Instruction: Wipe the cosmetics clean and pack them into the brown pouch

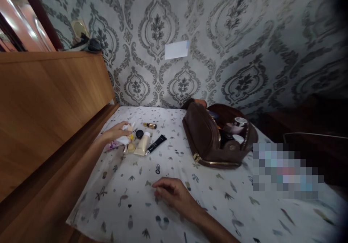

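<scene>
My left hand point(116, 132) reaches to the far left of the cloth. Its thumb and fingers lie around a small white and cream container point(129, 128), partly hidden by them. Just below that hand lies a white and purple tube point(115, 144) with a yellow cap. Close by are a round black compact point(139, 134), a small yellowish item point(131, 148), a beige tube with a white cap point(143, 144), a black tube point(157, 144) and a gold and black lipstick-like tube point(150, 125). Nearer me, my right hand point(174, 196) hovers over the cloth, fingers loosely curled around nothing.
A brown cosmetic bag point(202, 134) stands unzipped at the right, with several items inside. White patterned cloth point(168, 221) covers the surface. A wooden panel point(54, 87) borders the left, and a patterned wall point(157, 29) the back. Something blurred out point(285, 172) lies at the right.
</scene>
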{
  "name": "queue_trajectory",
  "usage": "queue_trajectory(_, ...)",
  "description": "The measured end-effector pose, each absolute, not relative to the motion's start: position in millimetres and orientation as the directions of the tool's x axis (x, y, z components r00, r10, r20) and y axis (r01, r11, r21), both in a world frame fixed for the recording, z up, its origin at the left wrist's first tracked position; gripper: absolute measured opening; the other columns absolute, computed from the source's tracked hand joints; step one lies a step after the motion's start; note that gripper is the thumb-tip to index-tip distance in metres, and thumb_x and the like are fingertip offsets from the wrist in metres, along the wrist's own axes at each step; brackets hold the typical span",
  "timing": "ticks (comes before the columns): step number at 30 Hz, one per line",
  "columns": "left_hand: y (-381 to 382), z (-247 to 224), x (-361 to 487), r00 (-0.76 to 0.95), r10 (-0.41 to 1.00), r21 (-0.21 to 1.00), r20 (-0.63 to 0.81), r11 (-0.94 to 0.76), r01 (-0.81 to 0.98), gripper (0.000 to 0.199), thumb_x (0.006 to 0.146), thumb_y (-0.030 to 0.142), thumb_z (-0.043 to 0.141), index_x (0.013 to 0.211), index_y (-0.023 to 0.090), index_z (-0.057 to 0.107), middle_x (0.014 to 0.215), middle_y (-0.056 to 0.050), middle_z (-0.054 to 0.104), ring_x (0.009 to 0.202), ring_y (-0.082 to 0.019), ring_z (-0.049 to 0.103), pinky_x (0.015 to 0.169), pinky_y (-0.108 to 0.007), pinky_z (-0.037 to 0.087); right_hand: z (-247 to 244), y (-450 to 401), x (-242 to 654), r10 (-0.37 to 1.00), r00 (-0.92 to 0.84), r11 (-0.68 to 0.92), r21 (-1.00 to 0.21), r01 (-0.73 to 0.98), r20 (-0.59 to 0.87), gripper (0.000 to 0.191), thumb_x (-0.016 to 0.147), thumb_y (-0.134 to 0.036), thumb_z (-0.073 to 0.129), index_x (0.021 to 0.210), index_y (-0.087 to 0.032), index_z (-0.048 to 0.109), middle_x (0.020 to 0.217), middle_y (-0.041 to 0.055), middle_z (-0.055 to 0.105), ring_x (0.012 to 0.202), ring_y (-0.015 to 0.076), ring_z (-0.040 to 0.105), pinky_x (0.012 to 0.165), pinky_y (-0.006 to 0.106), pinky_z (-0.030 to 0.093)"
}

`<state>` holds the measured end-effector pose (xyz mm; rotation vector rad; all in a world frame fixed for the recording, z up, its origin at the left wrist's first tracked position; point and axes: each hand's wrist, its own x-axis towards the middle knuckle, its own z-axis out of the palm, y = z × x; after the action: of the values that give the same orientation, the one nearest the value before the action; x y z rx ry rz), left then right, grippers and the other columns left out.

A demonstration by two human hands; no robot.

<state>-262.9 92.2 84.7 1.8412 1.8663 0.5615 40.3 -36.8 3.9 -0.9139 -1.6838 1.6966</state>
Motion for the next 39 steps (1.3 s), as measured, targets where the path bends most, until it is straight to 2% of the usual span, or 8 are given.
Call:
queue_trajectory(5, 87, 71, -227, 0.096, 0.993, 0.667, -0.062, -0.031, 0.744, 0.045, 0.074, 0.044, 0.057, 0.113, 0.02, 0.056, 0.068, 0.003, 0.06, 0.061, -0.017, 0.059, 0.054, -0.025, 0.043, 4, -37, 40, 0.807, -0.586, -0.038, -0.998, 0.058, -0.065, 0.035, 0.083, -0.051, 0.063, 0.092, -0.018, 0.072, 0.078, 0.0036, 0.071, 0.073, 0.016, 0.065, 0.07, 0.029, 0.053)
queue_trajectory(8, 87, 62, -205, 0.141, 0.989, 0.668, -0.041, -0.078, 0.74, 0.042, 0.073, 0.04, 0.058, 0.11, 0.019, 0.055, 0.068, 0.004, 0.058, 0.063, -0.017, 0.057, 0.055, -0.025, 0.042, 2, -37, 40, 0.806, -0.59, -0.022, -0.998, 0.052, -0.049, 0.037, 0.083, -0.051, 0.063, 0.094, -0.017, 0.072, 0.078, 0.0043, 0.071, 0.075, 0.0166, 0.066, 0.073, 0.031, 0.053)
queue_trajectory(11, 83, 53, -184, 0.172, 0.985, 0.637, 0.013, -0.141, 0.758, 0.039, 0.074, 0.035, 0.058, 0.11, 0.021, 0.054, 0.079, 0.002, 0.062, 0.072, -0.018, 0.059, 0.061, -0.026, 0.043, 0, -37, 40, 0.8, -0.598, -0.025, -0.998, 0.052, -0.051, 0.038, 0.084, -0.053, 0.062, 0.095, -0.018, 0.071, 0.08, 0.0046, 0.071, 0.075, 0.017, 0.066, 0.074, 0.032, 0.053)
queue_trajectory(20, 65, 40, -150, 0.159, 0.982, 0.434, 0.098, -0.186, 0.882, 0.037, 0.085, 0.035, 0.056, 0.119, 0.021, 0.055, 0.088, -0.006, 0.068, 0.089, -0.027, 0.064, 0.074, -0.033, 0.042, 2, -37, 41, 0.799, -0.6, 0.004, -0.997, 0.078, -0.044, 0.034, 0.085, -0.049, 0.061, 0.095, -0.018, 0.071, 0.08, 0.0045, 0.071, 0.077, 0.0175, 0.065, 0.076, 0.032, 0.052)
queue_trajectory(26, 63, 53, -178, 0.07, 0.985, 0.351, 0.158, -0.122, 0.928, 0.025, 0.093, 0.04, 0.046, 0.104, 0.023, 0.062, 0.094, -0.005, 0.07, 0.091, -0.023, 0.065, 0.077, -0.029, 0.043, -1, -37, 40, 0.791, -0.608, -0.041, -0.997, 0.061, -0.07, 0.039, 0.084, -0.052, 0.061, 0.096, -0.016, 0.07, 0.079, 0.0046, 0.07, 0.074, 0.0164, 0.064, 0.073, 0.03, 0.051)
queue_trajectory(33, 64, 57, -241, -0.178, 0.959, 0.288, 0.219, 0.111, 0.951, 0.033, 0.09, 0.041, 0.045, 0.104, 0.016, 0.061, 0.102, -0.014, 0.067, 0.098, -0.03, 0.061, 0.077, -0.035, 0.043, 0, -37, 40, 0.804, -0.592, -0.029, -0.998, 0.058, -0.058, 0.037, 0.083, -0.05, 0.061, 0.093, -0.016, 0.071, 0.08, 0.0061, 0.072, 0.078, 0.0181, 0.066, 0.077, 0.032, 0.05)
queue_trajectory(36, 61, 50, -250, -0.166, 0.962, 0.315, 0.216, 0.093, 0.945, 0.035, 0.091, 0.043, 0.041, 0.103, 0.017, 0.061, 0.098, -0.01, 0.068, 0.089, -0.026, 0.063, 0.076, -0.032, 0.044, 0, -36, 40, 0.802, -0.595, -0.024, -0.998, 0.057, -0.054, 0.037, 0.083, -0.05, 0.061, 0.094, -0.016, 0.071, 0.08, 0.0065, 0.072, 0.077, 0.0185, 0.066, 0.076, 0.032, 0.051)
queue_trajectory(39, 55, 49, -252, -0.046, 0.979, 0.368, 0.197, -0.03, 0.929, 0.037, 0.091, 0.046, 0.039, 0.103, 0.02, 0.063, 0.096, -0.004, 0.07, 0.086, -0.02, 0.063, 0.076, -0.028, 0.046, 0, -36, 40, 0.804, -0.593, -0.019, -0.998, 0.056, -0.049, 0.036, 0.084, -0.049, 0.062, 0.093, -0.016, 0.071, 0.08, 0.007, 0.073, 0.077, 0.0187, 0.066, 0.076, 0.032, 0.051)
